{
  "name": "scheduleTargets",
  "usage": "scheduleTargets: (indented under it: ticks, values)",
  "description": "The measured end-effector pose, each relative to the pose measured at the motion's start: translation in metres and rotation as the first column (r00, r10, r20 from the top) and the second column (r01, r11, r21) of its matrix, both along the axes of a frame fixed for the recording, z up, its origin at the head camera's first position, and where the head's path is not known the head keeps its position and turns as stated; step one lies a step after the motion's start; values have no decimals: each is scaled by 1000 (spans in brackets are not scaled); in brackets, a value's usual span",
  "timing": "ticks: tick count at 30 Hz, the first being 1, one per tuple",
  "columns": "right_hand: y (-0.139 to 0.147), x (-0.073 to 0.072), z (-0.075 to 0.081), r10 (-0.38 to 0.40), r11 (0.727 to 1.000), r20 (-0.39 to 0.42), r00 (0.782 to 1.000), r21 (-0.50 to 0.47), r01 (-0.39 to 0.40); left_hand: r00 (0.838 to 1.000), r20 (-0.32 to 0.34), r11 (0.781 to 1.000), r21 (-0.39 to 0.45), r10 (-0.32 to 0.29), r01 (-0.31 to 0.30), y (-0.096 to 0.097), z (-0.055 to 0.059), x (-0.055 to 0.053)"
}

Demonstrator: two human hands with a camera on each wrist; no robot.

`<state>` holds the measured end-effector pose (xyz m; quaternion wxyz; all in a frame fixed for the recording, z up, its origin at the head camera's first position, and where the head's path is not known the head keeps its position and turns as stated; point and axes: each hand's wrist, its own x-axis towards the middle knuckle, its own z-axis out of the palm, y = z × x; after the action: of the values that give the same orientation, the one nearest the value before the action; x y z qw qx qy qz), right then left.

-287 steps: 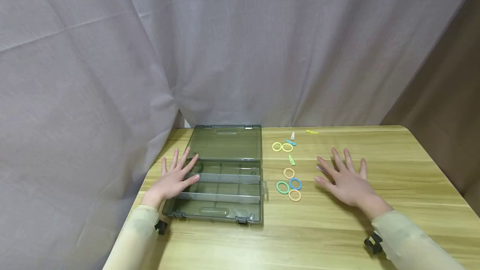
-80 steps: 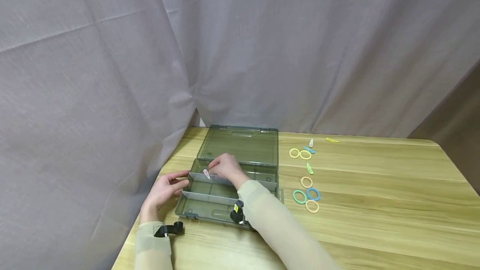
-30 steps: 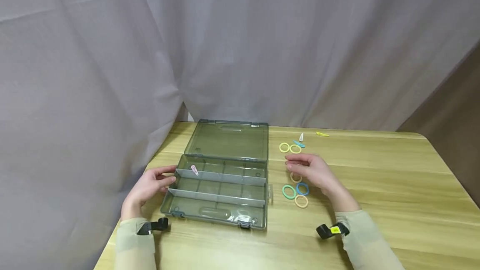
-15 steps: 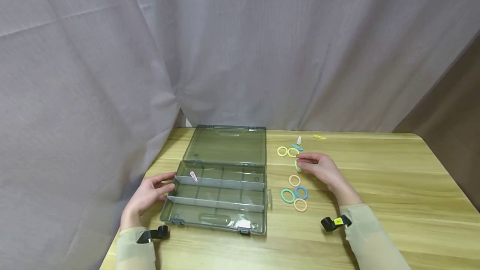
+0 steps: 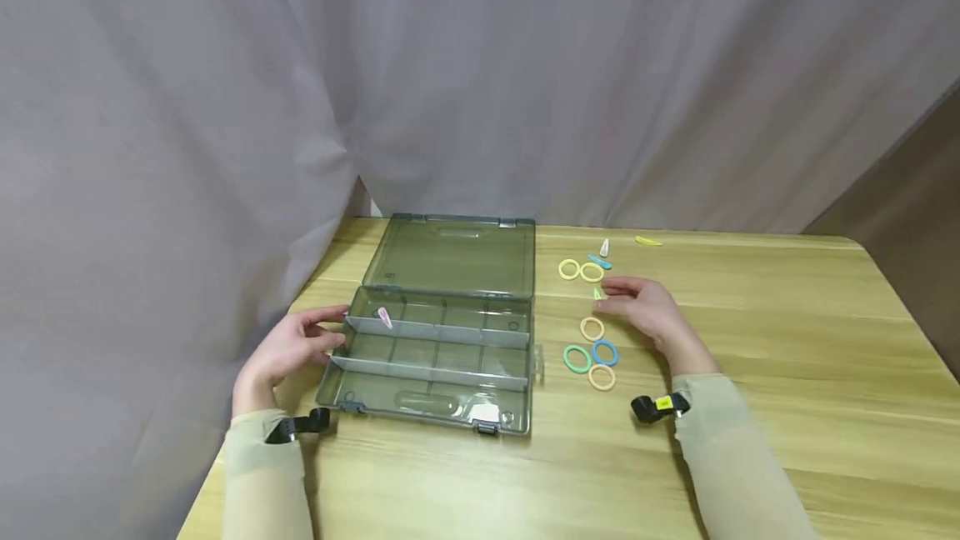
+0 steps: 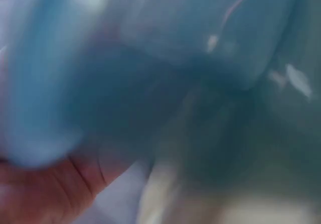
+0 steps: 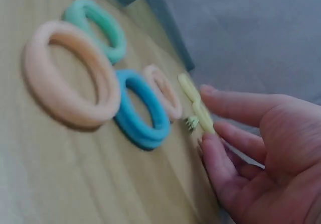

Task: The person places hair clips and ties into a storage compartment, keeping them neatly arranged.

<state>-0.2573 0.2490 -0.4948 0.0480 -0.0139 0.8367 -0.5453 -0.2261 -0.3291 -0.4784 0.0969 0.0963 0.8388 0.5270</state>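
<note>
A smoky transparent compartment box [image 5: 438,375] lies with its lid [image 5: 453,257] folded back. My left hand [image 5: 288,348] rests at its left wall, thumb and fingers apart and touching the edge; the left wrist view shows blurred plastic and part of a finger. A pink hair clip [image 5: 385,317] leans on the divider in the box's rear row. My right hand [image 5: 645,307] reaches to a small green hair clip [image 5: 597,294], thumb and index fingertips on either side of it with a gap between them. In the right wrist view the clip [image 7: 192,122] shows just beyond the fingertips.
Hair ties lie right of the box: two yellow ones [image 5: 569,269] behind, and a green [image 5: 577,359], a blue [image 5: 604,352] and two peach ones [image 5: 602,377] in front. White [image 5: 604,247], blue [image 5: 599,262] and yellow [image 5: 648,241] clips lie farther back. A grey curtain [image 5: 480,82] hangs behind.
The pink clip went from the table into the box with the right hand. That hand then returned rightward to the green clip. The left hand shifted to the box's left edge and stays there.
</note>
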Motion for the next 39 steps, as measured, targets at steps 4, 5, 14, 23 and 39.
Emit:
scheduleTargets:
  ticks: [4,5,14,23,39]
  values:
    - [-9,3,-25,62,996,69,996,-68,-57,999,28,1000,3,19,-19,-7,-17,9]
    - [-11,3,-31,77,994,83,994,-81,-70,999,37,1000,12,23,-24,-10,-23,11]
    - [-7,-13,-35,131,991,57,990,-20,-131,998,53,995,90,33,-37,-11,-43,16]
    - [-1,-13,-33,115,993,24,993,12,-116,998,52,995,91,30,-35,-5,-41,9]
    - [-10,-22,-41,57,990,-22,998,130,-53,997,58,994,98,41,-47,-6,-42,8]
